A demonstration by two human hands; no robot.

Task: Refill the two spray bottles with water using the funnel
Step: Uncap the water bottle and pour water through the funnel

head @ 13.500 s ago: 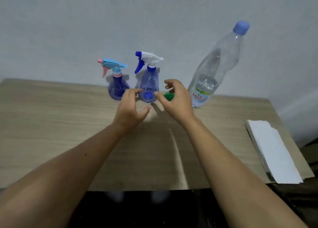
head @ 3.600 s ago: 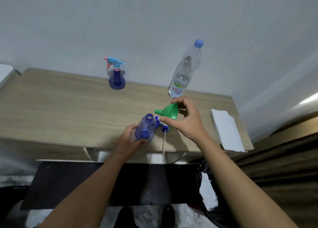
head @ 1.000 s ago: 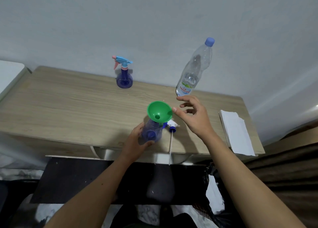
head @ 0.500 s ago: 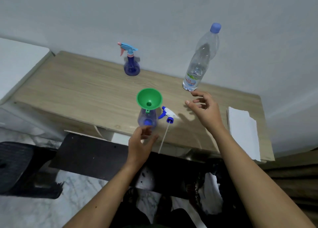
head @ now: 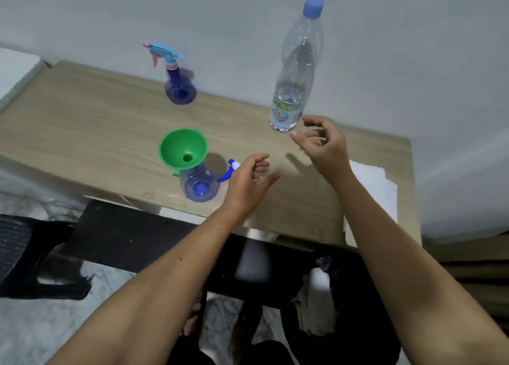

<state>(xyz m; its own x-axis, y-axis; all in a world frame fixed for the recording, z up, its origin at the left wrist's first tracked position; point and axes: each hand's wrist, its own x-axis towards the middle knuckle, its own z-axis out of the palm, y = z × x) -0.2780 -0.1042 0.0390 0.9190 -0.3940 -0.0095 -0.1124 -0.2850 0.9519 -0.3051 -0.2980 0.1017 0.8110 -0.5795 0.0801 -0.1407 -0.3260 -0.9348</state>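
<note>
Both grips are hanging loosely curled and holding nothing, the right hand (head: 323, 144) just beside the clear plastic water bottle (head: 296, 70), the left hand (head: 248, 180) near the green plastic funnel (head: 183, 149).

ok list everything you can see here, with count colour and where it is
table: 1, light wood, against the grey wall
open spray bottle: 1, clear blue, near front edge, top off
funnel: 1, green, sitting in the open spray bottle's neck
spray top: 1, white and blue, lying on the table right of that bottle, partly behind the left hand
closed spray bottle: 1, blue with light blue and pink trigger, back of table
water bottle: 1, clear with blue cap, back right, partly full
paper: 1 stack, white, right end of table
left hand: 1, empty, over the table by the spray top
right hand: 1, empty, beside the water bottle
</note>
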